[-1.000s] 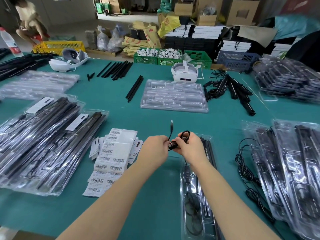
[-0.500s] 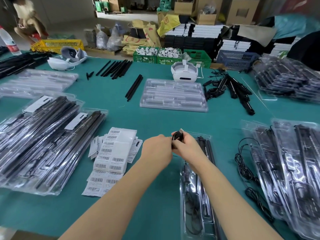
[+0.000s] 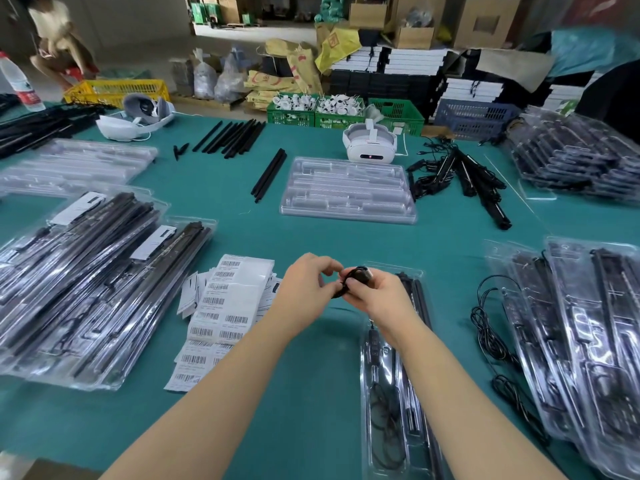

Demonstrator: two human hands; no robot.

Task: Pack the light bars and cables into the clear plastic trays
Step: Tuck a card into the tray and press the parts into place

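Two bare hands are meeting above the green tabletop (image 3: 311, 209) near its front edge: the left hand (image 3: 304, 289) and right hand (image 3: 375, 296) are both pinching a small coiled black cable (image 3: 356, 276), their grip curled tight. Just beneath the right forearm, a narrow clear plastic tray (image 3: 388, 393) is lying, already holding black light bars (image 3: 415, 306). Judging from this, the coil could be springing loose if either pinch slackens. Bare cloth is lying between the tray and the white barcode labels (image 3: 225, 306).

Barcode labels (image 3: 225, 317) near centre-left on table (image 3: 311, 410); packed trays (image 3: 93, 282) left of them. Open tray (image 3: 398, 393) near right, under the hands. Empty tray (image 3: 346, 192) far centre, headset (image 3: 370, 145) behind it. Loose bars (image 3: 235, 136) far left of that.
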